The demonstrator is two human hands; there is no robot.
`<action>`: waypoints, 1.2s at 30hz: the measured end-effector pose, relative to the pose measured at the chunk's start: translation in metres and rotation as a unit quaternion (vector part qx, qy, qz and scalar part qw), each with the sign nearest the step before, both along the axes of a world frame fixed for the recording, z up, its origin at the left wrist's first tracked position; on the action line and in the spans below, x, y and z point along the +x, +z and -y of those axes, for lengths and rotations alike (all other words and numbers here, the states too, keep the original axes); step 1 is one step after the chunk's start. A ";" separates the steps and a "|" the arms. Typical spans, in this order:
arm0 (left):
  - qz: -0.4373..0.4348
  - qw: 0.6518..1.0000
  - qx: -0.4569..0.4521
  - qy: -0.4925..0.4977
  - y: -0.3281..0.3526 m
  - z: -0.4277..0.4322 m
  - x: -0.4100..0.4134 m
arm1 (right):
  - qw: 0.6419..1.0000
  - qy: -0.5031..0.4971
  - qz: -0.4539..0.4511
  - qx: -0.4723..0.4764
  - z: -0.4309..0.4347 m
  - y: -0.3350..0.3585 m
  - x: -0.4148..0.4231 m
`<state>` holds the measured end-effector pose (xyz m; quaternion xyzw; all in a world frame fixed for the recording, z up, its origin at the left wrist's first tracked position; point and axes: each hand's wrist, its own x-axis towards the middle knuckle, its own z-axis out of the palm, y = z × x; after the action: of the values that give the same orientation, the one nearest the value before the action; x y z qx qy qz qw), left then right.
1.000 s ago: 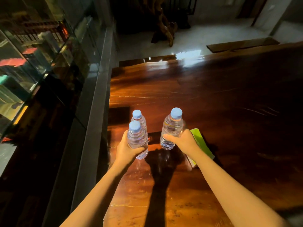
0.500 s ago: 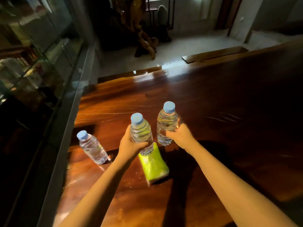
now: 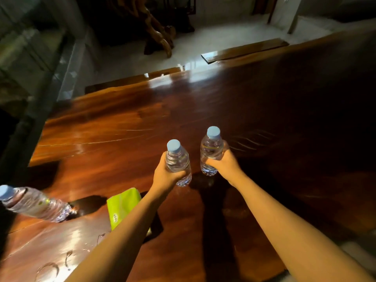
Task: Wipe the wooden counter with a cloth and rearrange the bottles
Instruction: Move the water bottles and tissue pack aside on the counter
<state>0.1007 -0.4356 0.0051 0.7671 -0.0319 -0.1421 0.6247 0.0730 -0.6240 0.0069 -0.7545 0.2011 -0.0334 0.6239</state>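
My left hand (image 3: 165,177) grips a clear water bottle (image 3: 177,159) with a blue cap, held upright above the glossy wooden counter (image 3: 114,139). Just to its right, my right hand (image 3: 224,163) grips a second blue-capped bottle (image 3: 210,149), also upright. A third bottle (image 3: 33,203) stands on the counter at the far left edge of the view, looking tilted there. A folded lime-green cloth (image 3: 123,204) lies on the counter between that bottle and my left forearm, which covers part of it.
Water drops and smears (image 3: 53,267) sit on the near left of the counter. A glass display case (image 3: 24,58) runs along the left side. Beyond the far edge are a pale tiled floor (image 3: 203,43) and a dark carved wooden piece (image 3: 158,35).
Both hands have carried their bottles to the right, away from the third bottle and the green cloth, which now lie far to the left. The view has swung right too.
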 end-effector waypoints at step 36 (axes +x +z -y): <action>-0.065 0.903 0.406 -0.124 -0.009 -0.038 0.036 | 0.899 0.107 -0.326 -0.272 -0.043 -0.017 0.007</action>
<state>0.1368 -0.3978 -0.0042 0.9334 -0.0255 -0.2683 0.2368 0.0801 -0.5813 -0.0105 -0.8807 0.2938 0.2277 0.2935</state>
